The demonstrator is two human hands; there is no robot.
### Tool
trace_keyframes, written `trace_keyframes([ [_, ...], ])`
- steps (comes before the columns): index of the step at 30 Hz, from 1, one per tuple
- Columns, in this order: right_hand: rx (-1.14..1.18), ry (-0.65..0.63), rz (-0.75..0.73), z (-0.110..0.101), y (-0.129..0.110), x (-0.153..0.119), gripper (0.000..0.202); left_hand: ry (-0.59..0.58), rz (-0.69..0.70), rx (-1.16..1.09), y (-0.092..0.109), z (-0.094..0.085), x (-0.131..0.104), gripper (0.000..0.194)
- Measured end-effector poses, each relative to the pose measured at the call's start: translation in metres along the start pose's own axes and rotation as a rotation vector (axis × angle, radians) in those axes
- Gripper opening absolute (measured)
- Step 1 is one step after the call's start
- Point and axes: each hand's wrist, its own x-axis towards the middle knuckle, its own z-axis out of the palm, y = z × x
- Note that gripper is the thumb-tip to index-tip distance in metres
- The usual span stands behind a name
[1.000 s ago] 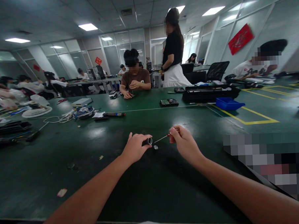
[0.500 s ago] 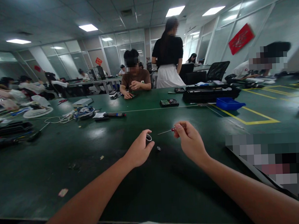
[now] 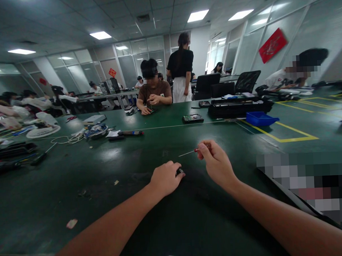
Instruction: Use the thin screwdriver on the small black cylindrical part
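Note:
My left hand (image 3: 166,178) is low over the green table (image 3: 164,234), thumb and fingers closed around a small dark and silvery part (image 3: 180,171). Whether the round ring-like piece is still in that hand is hidden. My right hand (image 3: 216,160) grips a screwdriver (image 3: 196,150) by its red handle. The thin metal shaft points left, a little above and beyond the left hand's fingertips, without touching them.
Beyond my hands lie a circuit-board device (image 3: 192,118), a marker-like tool (image 3: 130,133), a blue tray (image 3: 261,118) and a long black housing (image 3: 240,107). A person in brown (image 3: 155,93) sits opposite. A bundle of cables (image 3: 95,130) lies left.
My left hand has moved down and right onto the small part that lay on the table. The screwdriver has shifted slightly left and down. The standing person in the background has moved left.

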Motion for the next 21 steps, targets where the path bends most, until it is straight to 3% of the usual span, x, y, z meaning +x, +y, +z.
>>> trace_keyframes([
  [7,0.018,-0.003,-0.017,0.002,0.003,0.001,0.024,0.002,0.016,-0.017,0.0,0.0,0.004,0.028],
  [12,0.014,0.005,-0.017,0.001,0.003,0.001,0.024,0.024,0.005,-0.172,-0.005,-0.007,0.002,0.026],
  [21,0.01,-0.018,0.011,0.001,0.002,0.001,0.024,0.121,-0.169,-0.456,-0.03,-0.022,0.008,0.033],
])
